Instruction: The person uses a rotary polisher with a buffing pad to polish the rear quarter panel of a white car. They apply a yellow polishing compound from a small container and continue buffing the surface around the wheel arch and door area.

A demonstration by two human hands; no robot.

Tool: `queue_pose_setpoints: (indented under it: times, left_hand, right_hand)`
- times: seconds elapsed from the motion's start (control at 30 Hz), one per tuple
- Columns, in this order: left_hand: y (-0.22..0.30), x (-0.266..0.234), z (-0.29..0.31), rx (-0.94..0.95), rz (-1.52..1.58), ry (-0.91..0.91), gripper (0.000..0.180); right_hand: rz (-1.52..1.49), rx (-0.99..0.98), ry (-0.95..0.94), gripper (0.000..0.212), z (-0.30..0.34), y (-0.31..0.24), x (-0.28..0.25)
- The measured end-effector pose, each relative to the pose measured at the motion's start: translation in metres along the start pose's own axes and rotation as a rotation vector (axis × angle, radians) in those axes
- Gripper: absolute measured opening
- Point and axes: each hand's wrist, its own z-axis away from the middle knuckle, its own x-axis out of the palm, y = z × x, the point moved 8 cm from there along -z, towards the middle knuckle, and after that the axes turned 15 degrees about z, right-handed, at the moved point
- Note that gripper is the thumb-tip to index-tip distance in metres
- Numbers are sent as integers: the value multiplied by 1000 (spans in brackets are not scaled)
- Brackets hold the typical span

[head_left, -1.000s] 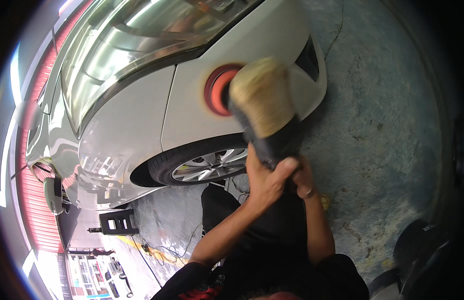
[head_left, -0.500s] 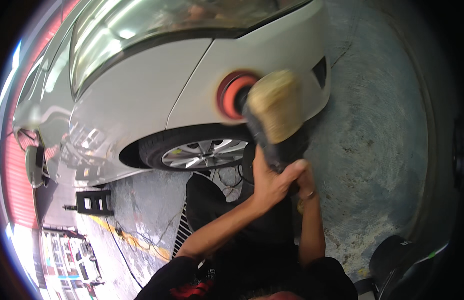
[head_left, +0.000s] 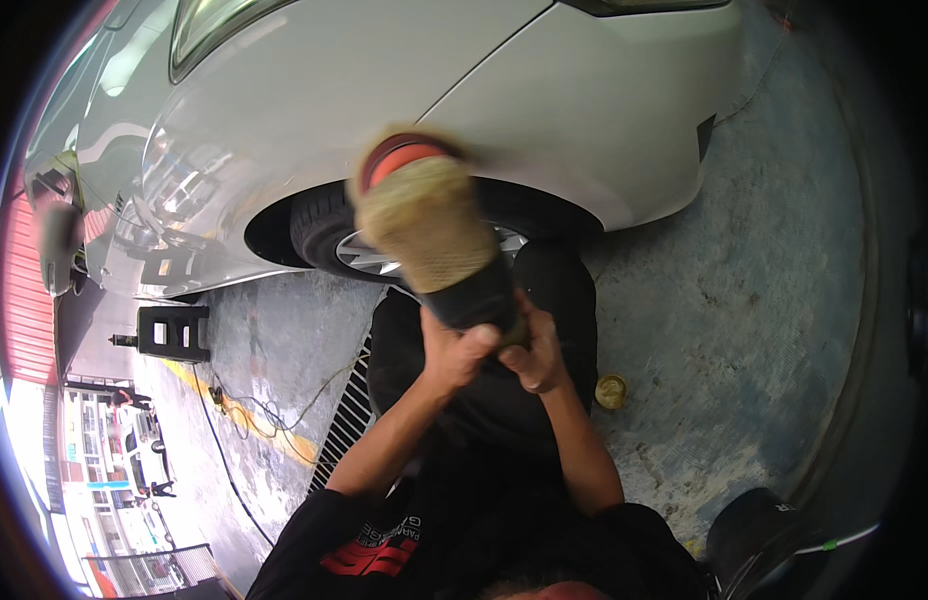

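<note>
Head view: a scuffed grey floor (head_left: 724,330), crossed at left by a yellow line (head_left: 239,405), carries a glossy white car (head_left: 604,100); red ribbed panelling (head_left: 29,290) shows at far left. The person's black shirt (head_left: 464,500) bears pale lettering beside a red print (head_left: 369,557). A cloth-covered polisher (head_left: 434,240) is at the car's side above the front wheel (head_left: 314,225), its orange pad (head_left: 404,156) blurred; contact cannot be told. A black stool (head_left: 174,335) stands left. Left hand (head_left: 454,355) and right hand (head_left: 537,357) both grip the polisher's black rear part. A round yellowish tin (head_left: 611,391) sits on the floor at right.
</note>
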Motion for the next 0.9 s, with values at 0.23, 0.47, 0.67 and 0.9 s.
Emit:
queue_pose_setpoints:
  times: [0.23, 0.47, 0.67, 0.9]
  left_hand:
    - [-12, -30, 1, -49, -86, -55, 83]
    - [-15, 28, -22, -125, -252, -169, 92]
    - [0, -41, 4, -42, 59, -38, 85]
    - [-10, -11, -12, -117, -209, -152, 85]
  right_hand:
    - [71, -26, 28, 87, 2, 12, 10]
    - [-39, -9, 313, 76, 21, 22, -20]
    - [74, -64, 14, 92, -7, 8, 27]
    - [-81, -22, 159, 88, 11, 33, 15]
